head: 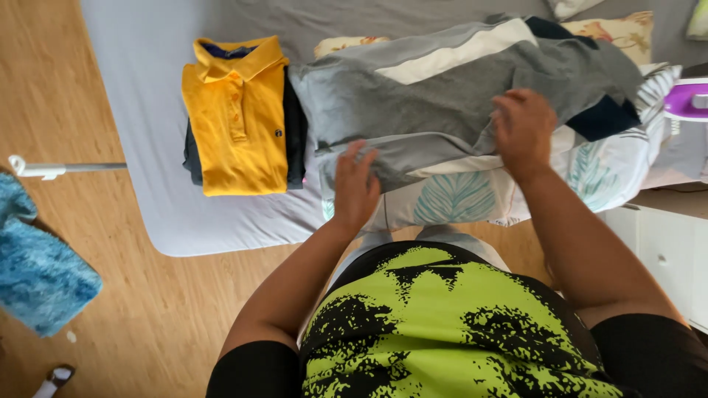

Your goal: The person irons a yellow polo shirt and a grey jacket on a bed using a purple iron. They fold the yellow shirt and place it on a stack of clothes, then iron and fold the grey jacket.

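Observation:
A grey shirt (413, 96) with a cream stripe and dark navy parts lies spread over an ironing surface with a leaf-print cover (457, 197). My left hand (355, 184) presses on the shirt's near left edge, fingers curled into the fabric. Over the shirt's right part, my right hand (522, 129) grips the cloth. To the left, a folded yellow polo shirt (236, 118) rests on top of a dark folded garment (296, 133).
The folded pile sits on a bed with a pale grey sheet (147, 147). A purple iron (687, 99) stands at the right edge. White drawers (667, 250) are at lower right. A blue fluffy rug (37, 273) lies on the wooden floor at left.

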